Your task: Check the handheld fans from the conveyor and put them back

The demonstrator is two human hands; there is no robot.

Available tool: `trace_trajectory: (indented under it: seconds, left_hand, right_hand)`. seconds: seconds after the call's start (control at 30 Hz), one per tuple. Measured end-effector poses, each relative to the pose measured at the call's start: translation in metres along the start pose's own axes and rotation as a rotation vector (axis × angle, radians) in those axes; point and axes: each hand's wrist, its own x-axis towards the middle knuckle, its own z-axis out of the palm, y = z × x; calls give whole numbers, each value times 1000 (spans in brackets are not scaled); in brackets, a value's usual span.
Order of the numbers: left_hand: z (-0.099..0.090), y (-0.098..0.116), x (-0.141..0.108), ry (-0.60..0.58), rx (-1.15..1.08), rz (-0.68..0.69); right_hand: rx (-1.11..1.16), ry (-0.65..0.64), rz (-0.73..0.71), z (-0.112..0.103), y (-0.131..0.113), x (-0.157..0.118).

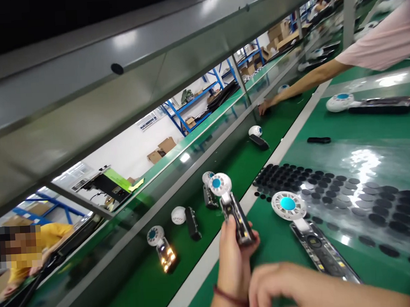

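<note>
My left hand (230, 246), with a dark red band on the wrist, is closed round an LED lamp (241, 222). The lamp has a white round head with a blue centre and a see-through, dark body. Its head points away over the conveyor edge, and my thumb lies on the body's front. My right hand (275, 282) is at the bottom, beside my left wrist, with bent fingers. Its fingertips are partly hidden, and I cannot make out anything in them. Near it, a second lamp (319, 243) lies on the green table, partly covered by my right forearm.
Several lamps rest on the green conveyor (129, 285), one lit (167, 256). Black round pads (330, 188) on clear film cover the table's right. Another lamp (377, 103) lies behind them. A co-worker's arm (311, 79) reaches over the conveyor. A metal beam (172, 59) hangs overhead.
</note>
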Motion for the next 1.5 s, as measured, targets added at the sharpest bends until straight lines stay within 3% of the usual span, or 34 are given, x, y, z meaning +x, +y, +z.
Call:
trace_trajectory:
  seconds: [0.13, 0.2, 0.33, 0.43, 0.8, 1.23, 1.4, 1.5]
  left_hand:
    - [-23, -30, -49, 47, -83, -47]
    - [-29, -46, -58, 78, -56, -65]
    - [-38, -69, -61, 156, 56, -14]
    - [-41, -74, -62, 154, 136, -11]
    - [-18, -43, -73, 175, 415, -68]
    - [-18, -45, -75, 242, 471, -77]
    - [-19, -47, -74, 268, 391, -85]
    - [-23, -50, -72, 184, 54, -114]
  right_hand:
    - [190, 395, 110, -14, -2, 3]
    - [163, 458, 183, -16, 2, 4]
    - [126, 410, 308, -10, 6, 4]
    - [108, 383, 331, -4, 3, 2]
    - [18, 384, 313, 3, 3, 0]
    - [-110, 390, 296, 7, 4, 0]
    - [-173, 395, 276, 9, 5, 0]
    - [-171, 436, 214, 13, 7, 0]
